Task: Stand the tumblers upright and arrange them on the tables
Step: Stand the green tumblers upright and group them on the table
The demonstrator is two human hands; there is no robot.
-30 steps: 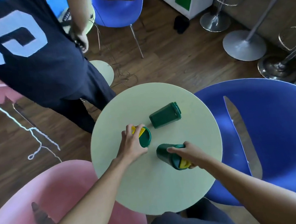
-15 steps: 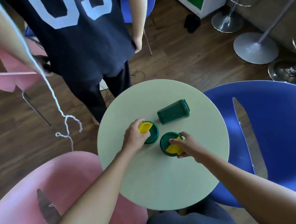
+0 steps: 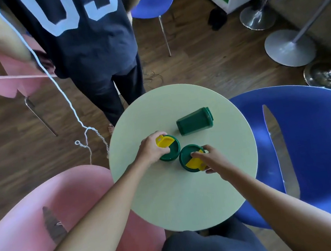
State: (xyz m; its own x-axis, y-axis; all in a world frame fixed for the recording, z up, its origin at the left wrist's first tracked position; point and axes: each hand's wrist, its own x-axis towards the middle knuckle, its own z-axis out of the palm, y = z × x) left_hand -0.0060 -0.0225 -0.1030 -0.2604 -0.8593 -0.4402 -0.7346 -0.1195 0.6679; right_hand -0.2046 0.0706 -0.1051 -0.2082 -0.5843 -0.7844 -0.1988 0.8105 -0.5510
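Here, two upright green tumblers (image 3: 191, 160), yellow-flapped lids, each hand (image 3: 151, 150) gripping one, third tumbler (image 3: 194, 121) sideways

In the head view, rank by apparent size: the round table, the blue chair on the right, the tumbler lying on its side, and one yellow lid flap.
1. Blue chair, though cut off by the frame
2. Round table, close to the chair in size
3. Lying tumbler
4. Yellow lid flap
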